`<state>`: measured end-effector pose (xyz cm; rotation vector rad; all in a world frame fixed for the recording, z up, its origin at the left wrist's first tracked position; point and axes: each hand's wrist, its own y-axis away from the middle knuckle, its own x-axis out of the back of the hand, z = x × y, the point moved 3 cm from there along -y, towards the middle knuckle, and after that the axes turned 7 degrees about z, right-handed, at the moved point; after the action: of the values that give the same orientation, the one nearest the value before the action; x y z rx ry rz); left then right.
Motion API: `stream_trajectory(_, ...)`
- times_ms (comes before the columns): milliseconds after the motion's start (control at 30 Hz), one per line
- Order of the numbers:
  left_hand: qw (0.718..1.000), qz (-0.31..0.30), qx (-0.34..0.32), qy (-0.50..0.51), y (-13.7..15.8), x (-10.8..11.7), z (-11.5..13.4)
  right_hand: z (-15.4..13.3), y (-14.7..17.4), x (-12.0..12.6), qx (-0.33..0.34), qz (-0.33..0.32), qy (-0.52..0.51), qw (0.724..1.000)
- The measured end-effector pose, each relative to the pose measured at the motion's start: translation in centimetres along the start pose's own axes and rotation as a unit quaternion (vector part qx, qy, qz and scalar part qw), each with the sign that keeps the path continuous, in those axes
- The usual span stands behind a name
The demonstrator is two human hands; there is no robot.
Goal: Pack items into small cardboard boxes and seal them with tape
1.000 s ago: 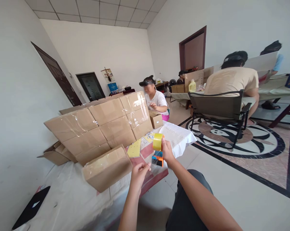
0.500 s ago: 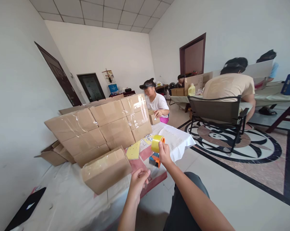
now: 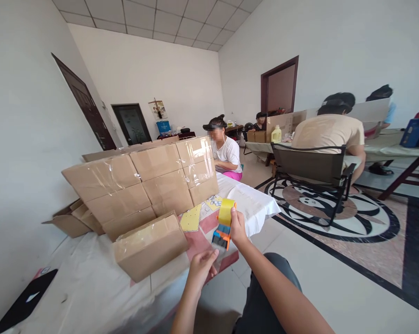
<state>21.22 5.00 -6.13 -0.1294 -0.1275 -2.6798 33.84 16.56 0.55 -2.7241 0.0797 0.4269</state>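
My right hand (image 3: 237,224) is wrapped around a tape dispenser (image 3: 222,237) with an orange and blue body and a yellow tape roll (image 3: 227,212). Just below the dispenser's dark front end, my left hand (image 3: 202,266) is closed in a pinch. A thin clear strip of tape (image 3: 220,249) seems to run from the dispenser to its fingertips. Left of my hands a sealed cardboard box (image 3: 150,246) lies on the covered table. Behind it rises a stack of taped cardboard boxes (image 3: 143,185).
A white cloth (image 3: 246,195) covers the table's far right end. Opened cartons (image 3: 70,220) sit at the left, a black flat object (image 3: 28,299) nearer. Across the table sits a person in white (image 3: 228,155); another sits on a folding chair (image 3: 306,164) at the right.
My right hand has turned the dispenser so its front end points down toward my left hand. My left fingers have come up close to it. The person opposite has lowered a small box from view.
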Motion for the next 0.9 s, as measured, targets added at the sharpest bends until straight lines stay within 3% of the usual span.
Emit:
stream_trajectory(167, 1.000, 0.008, 0.009, -0.022, -0.7, -0.1, -0.6, -0.2, 0.4, -0.3, -0.027, -0.004, -0.025, 0.999)
stream_trajectory(433, 1.000, 0.013, 0.004, 0.000, -0.7, -0.1, -1.1, 0.3, 0.7, -0.4, -0.006, 0.018, -0.023, 1.000)
stream_trajectory(733, 1.000, 0.023, -0.003, 0.010, -1.0, -0.1, -1.8, 0.5, 0.7, -0.8, -0.081, 0.035, -0.097, 0.991)
stream_trajectory(900, 1.000, 0.025, -0.008, 0.011, -1.6, -0.4, -2.5, 0.6, 0.7, -0.7, -0.073, 0.039, -0.072, 0.994)
